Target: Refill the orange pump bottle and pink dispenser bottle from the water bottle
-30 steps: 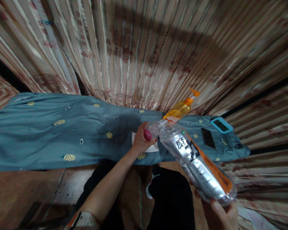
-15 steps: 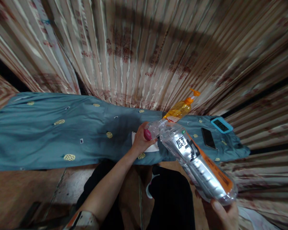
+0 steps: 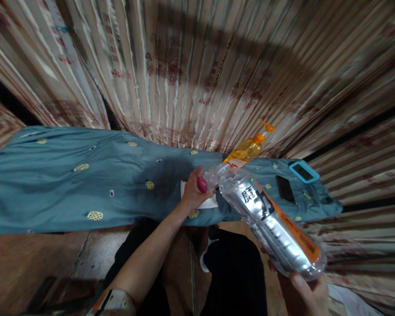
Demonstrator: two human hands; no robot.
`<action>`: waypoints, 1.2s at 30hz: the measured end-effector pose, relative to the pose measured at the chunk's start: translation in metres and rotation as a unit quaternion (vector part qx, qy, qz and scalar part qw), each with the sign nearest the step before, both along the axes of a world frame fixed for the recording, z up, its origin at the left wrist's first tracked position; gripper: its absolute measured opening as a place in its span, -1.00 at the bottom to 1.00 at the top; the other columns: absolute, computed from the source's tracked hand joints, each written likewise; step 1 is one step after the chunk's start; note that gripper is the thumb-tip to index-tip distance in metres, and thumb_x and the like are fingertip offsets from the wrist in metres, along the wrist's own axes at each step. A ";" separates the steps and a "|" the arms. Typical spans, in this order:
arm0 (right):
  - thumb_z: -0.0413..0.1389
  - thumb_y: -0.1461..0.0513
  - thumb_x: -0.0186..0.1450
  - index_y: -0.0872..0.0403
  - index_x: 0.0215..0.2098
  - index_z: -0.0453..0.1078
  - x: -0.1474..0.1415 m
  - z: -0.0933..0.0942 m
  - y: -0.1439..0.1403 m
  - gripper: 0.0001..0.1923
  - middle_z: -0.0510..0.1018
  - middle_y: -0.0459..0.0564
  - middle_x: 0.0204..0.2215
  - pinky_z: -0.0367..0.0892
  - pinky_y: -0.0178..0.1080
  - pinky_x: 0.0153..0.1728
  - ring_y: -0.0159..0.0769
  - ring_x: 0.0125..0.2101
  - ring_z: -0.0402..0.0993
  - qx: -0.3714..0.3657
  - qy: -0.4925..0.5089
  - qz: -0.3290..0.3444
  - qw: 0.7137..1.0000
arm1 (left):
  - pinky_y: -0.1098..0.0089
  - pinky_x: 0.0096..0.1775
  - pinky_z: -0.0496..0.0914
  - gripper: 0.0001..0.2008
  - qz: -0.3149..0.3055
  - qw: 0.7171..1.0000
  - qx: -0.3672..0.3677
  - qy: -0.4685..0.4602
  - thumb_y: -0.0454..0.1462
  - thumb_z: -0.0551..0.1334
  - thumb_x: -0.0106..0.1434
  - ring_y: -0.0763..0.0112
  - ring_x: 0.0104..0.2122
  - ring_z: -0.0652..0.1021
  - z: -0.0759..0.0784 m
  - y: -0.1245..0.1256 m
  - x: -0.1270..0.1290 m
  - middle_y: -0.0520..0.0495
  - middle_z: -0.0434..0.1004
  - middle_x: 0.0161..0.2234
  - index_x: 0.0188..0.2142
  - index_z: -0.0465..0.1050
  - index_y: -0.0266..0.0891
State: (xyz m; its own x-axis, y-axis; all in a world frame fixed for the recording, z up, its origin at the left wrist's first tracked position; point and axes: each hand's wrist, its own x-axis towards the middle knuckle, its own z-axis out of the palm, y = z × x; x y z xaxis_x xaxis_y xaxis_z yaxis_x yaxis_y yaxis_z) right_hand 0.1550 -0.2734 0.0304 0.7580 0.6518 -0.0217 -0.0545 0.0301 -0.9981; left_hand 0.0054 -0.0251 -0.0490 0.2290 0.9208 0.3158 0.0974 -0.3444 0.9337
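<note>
1. Bottle: tilted over table, neck toward 10 o'clock
2. Left hand: gripping pink cap, apparently seated
3. Right hand: gripping bottle base
4. Cap removal appears outstanding

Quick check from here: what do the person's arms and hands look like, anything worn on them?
Both hands are bare, with no gloves or rings visible. The left hand leads back along an uncovered forearm to a patterned short sleeve in white, orange and black. Only part of the right hand shows, with no sleeve in view.
</note>
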 end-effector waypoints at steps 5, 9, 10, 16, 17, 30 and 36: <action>0.37 0.00 0.07 -0.02 0.24 0.30 0.004 -0.002 -0.003 -0.19 0.49 0.11 0.12 0.40 -0.17 -0.24 -0.23 -0.27 0.52 -0.016 -0.026 0.014 0.999 | 0.02 0.17 0.39 -0.23 0.000 1.000 0.009 -0.001 -0.20 0.50 -0.06 0.07 0.08 0.52 -0.002 0.001 0.000 -0.21 0.47 0.07 0.12 0.26 -0.21; 0.38 -0.02 0.04 0.01 0.22 0.32 0.004 -0.002 -0.003 -0.18 0.54 0.11 0.04 0.41 -0.16 -0.27 -0.21 -0.29 0.53 -0.018 -0.030 0.004 0.999 | 0.02 0.16 0.40 -0.21 0.004 1.000 0.007 0.005 -0.19 0.51 -0.06 0.07 0.06 0.54 -0.003 0.001 0.000 -0.21 0.48 0.05 0.13 0.26 -0.21; 0.39 -0.02 0.03 0.02 0.20 0.33 0.003 -0.002 -0.003 -0.17 0.57 0.10 -0.02 0.42 -0.17 -0.30 -0.21 -0.32 0.53 -0.018 -0.026 -0.001 0.999 | 0.02 0.15 0.40 -0.21 0.004 1.000 0.006 0.006 -0.19 0.51 -0.06 0.08 0.05 0.54 -0.003 0.001 0.000 -0.21 0.48 0.04 0.14 0.25 -0.21; 0.40 0.00 0.03 0.05 0.10 0.37 0.003 -0.002 -0.001 -0.27 0.60 -0.04 -0.36 0.39 -0.24 -0.43 -0.22 -0.41 0.53 -0.005 -0.023 -0.002 1.000 | 0.03 0.15 0.41 -0.22 0.005 1.000 0.006 0.007 -0.19 0.51 -0.07 0.08 0.05 0.54 -0.001 0.000 0.000 -0.19 0.48 0.06 0.13 0.25 -0.18; 0.40 0.00 0.02 0.05 0.08 0.38 0.003 -0.002 -0.002 -0.29 0.59 -0.05 -0.36 0.40 -0.26 -0.41 -0.22 -0.37 0.54 -0.004 -0.022 -0.002 1.000 | 0.03 0.15 0.41 -0.22 0.004 1.000 0.005 0.008 -0.20 0.50 -0.07 0.08 0.06 0.54 -0.001 0.000 0.000 -0.19 0.48 0.06 0.12 0.25 -0.18; 0.36 0.01 0.08 0.04 0.15 0.33 0.006 -0.004 -0.004 -0.28 0.60 0.06 -0.13 0.43 -0.21 -0.34 -0.21 -0.32 0.55 -0.015 -0.033 0.016 0.999 | 0.02 0.15 0.41 -0.22 0.011 1.000 -0.004 0.019 -0.22 0.50 -0.08 0.07 0.06 0.54 0.003 -0.001 0.000 -0.18 0.48 0.05 0.13 0.26 -0.18; 0.41 0.00 0.00 0.04 0.17 0.34 0.002 -0.001 -0.003 -0.18 0.58 0.09 -0.04 0.39 -0.20 -0.29 -0.26 -0.34 0.51 -0.009 -0.011 -0.012 1.000 | 0.03 0.15 0.41 -0.22 0.011 1.000 -0.005 0.012 -0.24 0.49 -0.09 0.08 0.05 0.54 0.003 -0.001 0.000 -0.20 0.48 0.05 0.12 0.25 -0.21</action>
State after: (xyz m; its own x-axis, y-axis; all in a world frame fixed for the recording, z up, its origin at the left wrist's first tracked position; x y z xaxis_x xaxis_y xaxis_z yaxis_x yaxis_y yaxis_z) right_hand 0.1567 -0.2763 0.0299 0.7735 0.6336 -0.0170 -0.0321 0.0124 -0.9994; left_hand 0.0057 -0.0263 -0.0463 0.2169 0.9286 0.3012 0.1269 -0.3327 0.9345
